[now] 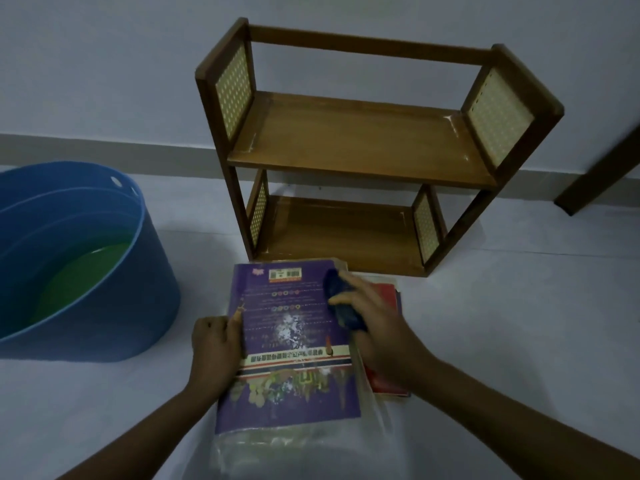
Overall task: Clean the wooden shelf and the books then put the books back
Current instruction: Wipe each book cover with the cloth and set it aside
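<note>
Purple book [294,341] btwn hands, shelf [363,147] empty

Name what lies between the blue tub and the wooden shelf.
Nothing: in the head view only bare pale floor separates the blue tub from the wooden shelf.

Glossy wooden shelf [360,140], glossy book [294,337]

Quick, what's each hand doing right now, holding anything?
Left hand: closed on the left edge of the purple book, steadying it.
Right hand: closed around a dark blue cloth, pressed on the book's cover.
</note>
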Tool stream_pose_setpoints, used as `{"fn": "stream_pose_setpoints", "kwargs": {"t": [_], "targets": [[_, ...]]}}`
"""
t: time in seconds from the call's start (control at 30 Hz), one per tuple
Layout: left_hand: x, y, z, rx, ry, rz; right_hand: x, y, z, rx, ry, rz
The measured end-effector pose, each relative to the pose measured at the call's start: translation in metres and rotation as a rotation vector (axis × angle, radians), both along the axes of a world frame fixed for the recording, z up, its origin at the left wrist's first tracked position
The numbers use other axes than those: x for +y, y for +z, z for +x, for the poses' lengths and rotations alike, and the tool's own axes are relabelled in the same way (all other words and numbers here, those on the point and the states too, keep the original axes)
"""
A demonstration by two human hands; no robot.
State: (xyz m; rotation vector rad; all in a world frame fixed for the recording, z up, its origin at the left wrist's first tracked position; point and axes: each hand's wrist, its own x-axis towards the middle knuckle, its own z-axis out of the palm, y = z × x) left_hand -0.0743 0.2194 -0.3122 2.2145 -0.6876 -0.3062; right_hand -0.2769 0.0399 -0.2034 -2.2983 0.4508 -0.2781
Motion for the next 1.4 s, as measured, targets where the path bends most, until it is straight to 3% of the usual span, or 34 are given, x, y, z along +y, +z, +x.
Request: {"fn": "stream_pose_setpoints", "kwargs": {"t": [0.13, 0.3, 0.37, 0.47, 0.57, 0.63, 0.7, 0.8, 0.87, 0.97, 1.07, 1.17, 1.27, 1.33, 1.4], "targets": [[0.005, -0.014, -0.007, 0.073, 0.076, 0.012, 0.03, -0.033, 0.011, 0.278, 0.299, -0.377], [0.008, -0.007, -0.014, 0.122, 0.01, 0.032, 0.041, -0.042, 0.018, 0.408, 0.288, -0.319], [0.01, 0.0, -0.014, 0.261, -0.014, -0.072, 0.04, -0.04, 0.024, 0.442, 0.262, -0.279], [0.01, 0.014, -0.02, 0.656, 0.008, -0.321, 0.048, -0.037, 0.027, 0.443, 0.26, -0.305], [0.012, 0.017, -0.023, 0.762, -0.011, -0.437, 0.071, -0.034, 0.021, 0.37, 0.424, -0.32], [0.01, 0.016, -0.024, 0.781, -0.033, -0.459, 0.084, -0.035, 0.018, 0.283, 0.569, -0.341], [0.01, 0.015, -0.025, 0.734, -0.061, -0.444, 0.08, -0.042, 0.019, 0.238, 0.571, -0.381], [0.008, 0.014, -0.022, 0.66, -0.135, -0.383, 0.047, -0.052, 0.031, 0.275, 0.31, -0.432], [0.004, 0.014, -0.021, 0.681, -0.18, -0.334, 0.015, -0.053, 0.044, 0.354, 0.117, -0.359], [0.001, 0.014, -0.023, 0.705, -0.213, -0.342, -0.001, -0.05, 0.053, 0.372, 0.008, -0.312], [0.0, 0.014, -0.023, 0.755, -0.224, -0.394, 0.035, -0.051, 0.041, 0.295, 0.105, -0.4], [0.001, 0.013, -0.028, 0.723, -0.231, -0.409, 0.072, -0.053, 0.026, 0.235, 0.331, -0.422], [0.003, 0.008, -0.028, 0.695, -0.242, -0.401, 0.06, -0.05, 0.031, 0.188, 0.524, -0.5], [0.004, 0.014, -0.028, 0.692, -0.233, -0.396, 0.031, -0.042, 0.045, 0.172, 0.504, -0.544], [0.006, 0.015, -0.028, 0.719, -0.245, -0.385, -0.006, -0.04, 0.062, 0.194, 0.354, -0.559]]}}
